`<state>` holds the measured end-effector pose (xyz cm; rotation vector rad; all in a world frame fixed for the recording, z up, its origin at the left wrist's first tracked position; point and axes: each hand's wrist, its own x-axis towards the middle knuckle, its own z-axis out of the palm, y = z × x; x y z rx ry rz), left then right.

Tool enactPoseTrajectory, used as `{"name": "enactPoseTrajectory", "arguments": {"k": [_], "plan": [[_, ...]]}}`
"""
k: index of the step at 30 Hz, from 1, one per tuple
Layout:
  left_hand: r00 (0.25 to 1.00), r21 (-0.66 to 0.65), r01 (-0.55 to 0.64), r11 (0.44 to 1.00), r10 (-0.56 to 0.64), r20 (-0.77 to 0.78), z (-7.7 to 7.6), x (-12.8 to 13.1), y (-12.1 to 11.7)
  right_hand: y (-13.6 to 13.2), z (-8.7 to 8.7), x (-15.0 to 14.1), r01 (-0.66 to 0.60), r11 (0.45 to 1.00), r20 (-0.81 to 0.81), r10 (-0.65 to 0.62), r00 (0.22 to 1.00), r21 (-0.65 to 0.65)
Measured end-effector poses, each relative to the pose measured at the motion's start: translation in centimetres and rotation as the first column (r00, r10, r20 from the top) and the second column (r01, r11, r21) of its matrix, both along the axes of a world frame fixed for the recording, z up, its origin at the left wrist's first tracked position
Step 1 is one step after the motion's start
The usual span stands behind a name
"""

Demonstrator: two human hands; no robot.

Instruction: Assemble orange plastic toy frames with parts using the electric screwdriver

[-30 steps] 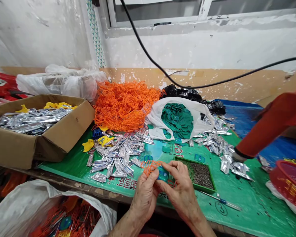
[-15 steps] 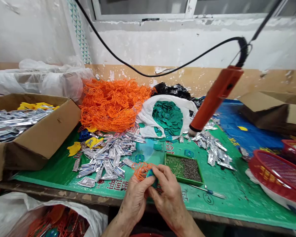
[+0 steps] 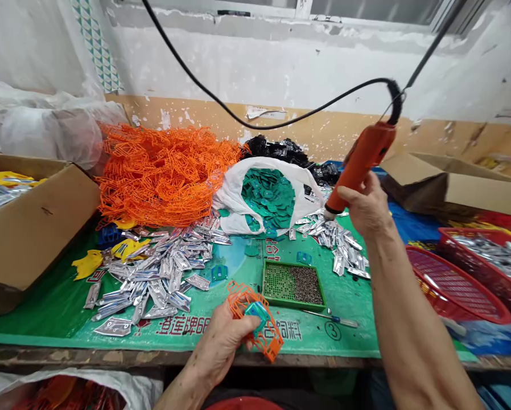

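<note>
Left hand (image 3: 221, 341) curled around an orange plastic lattice frame (image 3: 266, 339) with a teal plastic piece (image 3: 256, 314) inside it, low at center, over the near edge of the tabletop (image 3: 59, 333). Right hand (image 3: 366, 206) closed around an orange corded hand tool (image 3: 360, 162), raised right of center, beyond a green tray of dark beads (image 3: 293, 285).

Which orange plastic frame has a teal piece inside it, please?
The frame in the left hand, holding the teal piece; the heaped frames show none.
</note>
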<state>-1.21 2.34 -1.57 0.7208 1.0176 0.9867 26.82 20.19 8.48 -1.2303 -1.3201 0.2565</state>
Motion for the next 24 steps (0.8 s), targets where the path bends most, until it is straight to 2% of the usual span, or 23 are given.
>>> {"name": "enactPoseTrajectory", "arguments": {"k": [3,7,9,12,15,18,24], "plan": [[1.000,-0.019,0.014,1.000,-0.014,-0.002,0.2,-0.1,-0.1,0.5,0.9,-1.0,-0.121,0.992,-0.165,0.115,0.980,-0.023],[0.999,-0.042,0.038,0.998,-0.038,0.010,0.2,0.0,-0.1,-2.1,1.1,-2.7,-0.275,0.958,-0.372,0.225,0.901,-0.086],[0.998,-0.036,0.056,0.998,-0.056,0.005,0.0,0.2,0.0,-3.8,0.6,-4.0,-0.340,0.929,-0.408,0.256,0.876,-0.148],[0.998,-0.033,0.060,0.998,-0.060,0.009,-0.2,0.4,0.1,-6.2,-0.7,-6.3,-0.464,0.857,-0.449,0.332,0.830,-0.225],[0.999,-0.051,0.032,0.998,-0.031,0.027,-0.4,0.4,0.2,-7.7,-2.0,-8.2,-0.553,0.811,-0.540,0.383,0.750,-0.193],[1.000,-0.069,0.001,0.998,0.001,0.032,-0.5,0.2,0.1,-8.2,-3.1,-9.2,-0.551,0.819,-0.585,0.371,0.721,-0.160],[0.999,-0.056,0.036,0.998,-0.037,-0.013,-0.1,0.1,-0.2,-8.2,-4.7,-9.8,-0.466,0.868,-0.561,0.304,0.770,-0.169]]}}
